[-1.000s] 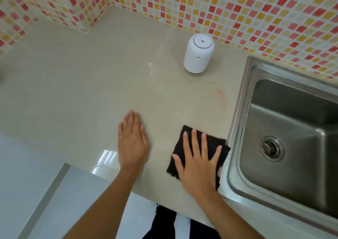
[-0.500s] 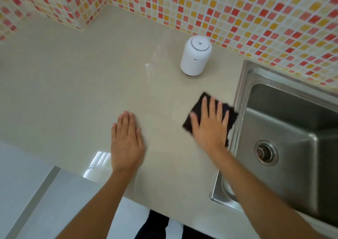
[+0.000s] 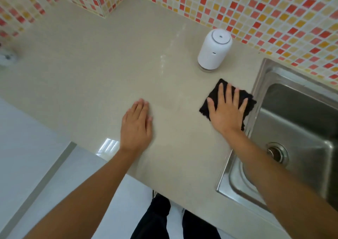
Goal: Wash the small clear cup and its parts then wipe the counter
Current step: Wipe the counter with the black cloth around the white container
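Note:
My right hand (image 3: 225,111) lies flat, fingers spread, pressing a black cloth (image 3: 217,92) onto the beige counter (image 3: 91,70) just left of the sink rim. My left hand (image 3: 136,127) rests palm down on the counter near its front edge, holding nothing. A white rounded container (image 3: 214,50) with a clear base stands upright behind the cloth, close to the tiled wall. No separate clear cup parts show.
A stainless steel sink (image 3: 296,129) with a drain (image 3: 277,152) fills the right side. Mosaic tile wall (image 3: 256,10) runs along the back and left corner. A small round object (image 3: 6,57) sits at the far left edge. White floor lies below.
My right hand slid the black cloth away from the counter's front edge toward the white container, along the sink rim. My left hand stayed planted on the counter.

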The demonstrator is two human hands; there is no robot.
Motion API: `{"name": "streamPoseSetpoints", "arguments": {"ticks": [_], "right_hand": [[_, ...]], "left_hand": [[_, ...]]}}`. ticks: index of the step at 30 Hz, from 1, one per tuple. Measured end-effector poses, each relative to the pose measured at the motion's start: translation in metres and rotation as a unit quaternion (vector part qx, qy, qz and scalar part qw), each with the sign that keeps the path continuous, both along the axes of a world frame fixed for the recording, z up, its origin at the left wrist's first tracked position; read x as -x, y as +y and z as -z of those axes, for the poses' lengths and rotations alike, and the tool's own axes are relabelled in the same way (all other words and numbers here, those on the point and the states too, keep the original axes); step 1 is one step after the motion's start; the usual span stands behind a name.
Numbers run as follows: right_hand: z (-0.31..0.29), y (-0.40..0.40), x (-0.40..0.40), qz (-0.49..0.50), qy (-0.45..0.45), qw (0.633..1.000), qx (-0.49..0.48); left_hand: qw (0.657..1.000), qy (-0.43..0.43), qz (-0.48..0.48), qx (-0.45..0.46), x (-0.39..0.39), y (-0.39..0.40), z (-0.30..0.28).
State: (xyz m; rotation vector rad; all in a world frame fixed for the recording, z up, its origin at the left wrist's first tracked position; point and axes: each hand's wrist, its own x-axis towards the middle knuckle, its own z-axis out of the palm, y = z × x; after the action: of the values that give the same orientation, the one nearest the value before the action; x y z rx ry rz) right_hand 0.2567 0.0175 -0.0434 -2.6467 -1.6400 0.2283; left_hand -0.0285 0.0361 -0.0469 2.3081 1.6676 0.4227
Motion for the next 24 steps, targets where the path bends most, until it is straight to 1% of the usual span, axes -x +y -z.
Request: {"name": "streamPoseSetpoints", "arguments": {"ticks": [2, 3, 5, 6, 8, 10, 12, 13, 14, 15, 17, 19, 21, 22, 24], "right_hand": [[-0.007, -0.052, 0.044, -0.064, -0.016, 0.998, 0.004], [-0.008, -0.079, 0.069, -0.1, -0.018, 0.995, 0.009], [-0.008, -0.116, 0.109, -0.164, -0.019, 0.986, 0.017], [-0.008, -0.115, 0.116, -0.189, -0.01, 0.982, 0.014], [-0.005, -0.074, 0.113, -0.211, 0.002, 0.977, 0.003], [-0.003, -0.007, 0.102, -0.18, -0.003, 0.984, 0.001], [-0.004, 0.061, 0.094, -0.076, 0.024, 0.997, 0.013], [-0.003, 0.084, 0.097, -0.028, 0.036, 0.999, 0.02], [-0.001, 0.096, 0.105, 0.0, 0.045, 0.999, 0.023], [0.0, 0.097, 0.116, 0.002, 0.046, 0.999, 0.019], [0.001, 0.061, 0.139, -0.045, 0.032, 0.998, -0.006], [-0.004, -0.011, 0.161, -0.097, 0.026, 0.995, -0.028], [-0.009, -0.095, 0.178, -0.138, 0.022, 0.99, -0.01], [-0.01, -0.122, 0.18, -0.16, 0.019, 0.987, 0.0], [-0.009, -0.133, 0.163, -0.199, 0.012, 0.98, 0.014]], "left_hand": [[0.997, 0.025, 0.078, -0.014, 0.028, 0.011, 0.0], [0.994, 0.041, 0.095, -0.024, 0.042, 0.014, 0.002], [0.996, 0.056, 0.064, -0.025, 0.06, 0.013, 0.004], [0.998, 0.053, 0.039, -0.023, 0.062, 0.012, 0.004], [0.999, 0.044, 0.009, -0.023, 0.059, 0.01, 0.006], [0.999, 0.034, -0.007, -0.018, 0.059, 0.01, 0.005], [1.0, 0.018, -0.016, -0.017, 0.06, 0.01, 0.004], [1.0, 0.012, -0.017, -0.015, 0.06, 0.009, 0.004], [1.0, 0.006, -0.017, -0.009, 0.06, 0.008, 0.003], [1.0, -0.001, -0.018, -0.004, 0.06, 0.008, 0.003], [1.0, -0.012, -0.02, 0.002, 0.06, 0.008, 0.002], [1.0, -0.017, -0.023, 0.005, 0.061, 0.01, 0.001], [1.0, -0.015, -0.021, 0.007, 0.062, 0.01, 0.001], [1.0, -0.014, -0.02, 0.008, 0.062, 0.01, 0.001], [1.0, -0.018, -0.015, 0.008, 0.062, 0.009, 0.001]]}}
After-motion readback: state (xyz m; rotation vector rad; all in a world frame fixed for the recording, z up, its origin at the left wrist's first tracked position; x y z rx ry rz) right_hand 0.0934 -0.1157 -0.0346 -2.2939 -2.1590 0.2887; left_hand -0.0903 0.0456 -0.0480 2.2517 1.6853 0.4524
